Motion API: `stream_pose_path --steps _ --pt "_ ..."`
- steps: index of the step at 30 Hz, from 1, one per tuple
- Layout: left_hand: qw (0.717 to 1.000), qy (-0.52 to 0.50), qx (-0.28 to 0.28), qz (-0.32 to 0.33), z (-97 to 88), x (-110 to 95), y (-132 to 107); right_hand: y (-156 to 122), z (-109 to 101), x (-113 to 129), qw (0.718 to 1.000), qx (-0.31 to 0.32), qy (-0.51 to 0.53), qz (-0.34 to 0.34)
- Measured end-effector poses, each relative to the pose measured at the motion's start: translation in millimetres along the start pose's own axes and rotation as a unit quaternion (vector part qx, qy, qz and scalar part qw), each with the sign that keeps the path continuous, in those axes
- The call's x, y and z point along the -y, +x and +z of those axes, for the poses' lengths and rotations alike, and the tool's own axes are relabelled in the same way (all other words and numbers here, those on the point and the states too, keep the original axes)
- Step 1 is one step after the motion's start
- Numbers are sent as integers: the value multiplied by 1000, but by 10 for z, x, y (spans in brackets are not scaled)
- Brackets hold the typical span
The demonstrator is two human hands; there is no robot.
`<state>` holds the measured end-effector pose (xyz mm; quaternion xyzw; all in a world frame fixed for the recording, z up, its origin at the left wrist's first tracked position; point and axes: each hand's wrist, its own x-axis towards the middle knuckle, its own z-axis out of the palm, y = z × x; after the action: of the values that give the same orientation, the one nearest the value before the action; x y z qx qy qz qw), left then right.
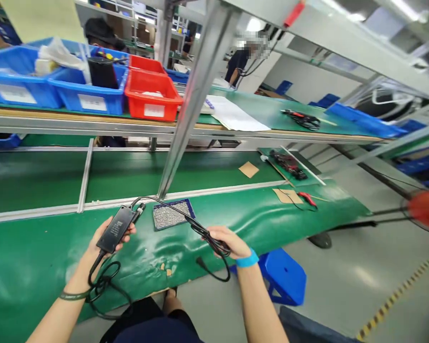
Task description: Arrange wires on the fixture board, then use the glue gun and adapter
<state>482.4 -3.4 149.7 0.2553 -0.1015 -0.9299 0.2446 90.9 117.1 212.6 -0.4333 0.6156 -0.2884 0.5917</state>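
Note:
My left hand grips a black power adapter with a printed label facing up. A connector sticks out beside it, by the fingertips. From the adapter's near end a black cord hangs in loose loops over my forearm and the bench edge. My right hand is closed around a bundled black cable, whose plug end dangles below. A thin stretch of cable runs between the two hands, passing over a shallow tray of small metal parts.
The green bench has a metal post rising at its back. Blue bins and a red bin stand on the shelf above. A soldering-iron-like red tool lies to the right. A blue stool stands below. A person is in the background.

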Motion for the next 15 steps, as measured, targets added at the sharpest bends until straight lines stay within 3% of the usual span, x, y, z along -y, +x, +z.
stream_pose_path --steps 4,7,10,15 --pt "994 80 2 -71 289 235 149 -160 -670 -142 989 -133 -67 -6" --pt "980 167 -27 -104 563 560 259 -122 -980 -480 964 -246 -98 9" --pt "958 252 -28 -133 746 991 376 -96 -1091 -961 941 -321 -85 56" --pt "936 308 -17 -167 863 1710 502 -64 -926 -1619 928 -353 18 120"
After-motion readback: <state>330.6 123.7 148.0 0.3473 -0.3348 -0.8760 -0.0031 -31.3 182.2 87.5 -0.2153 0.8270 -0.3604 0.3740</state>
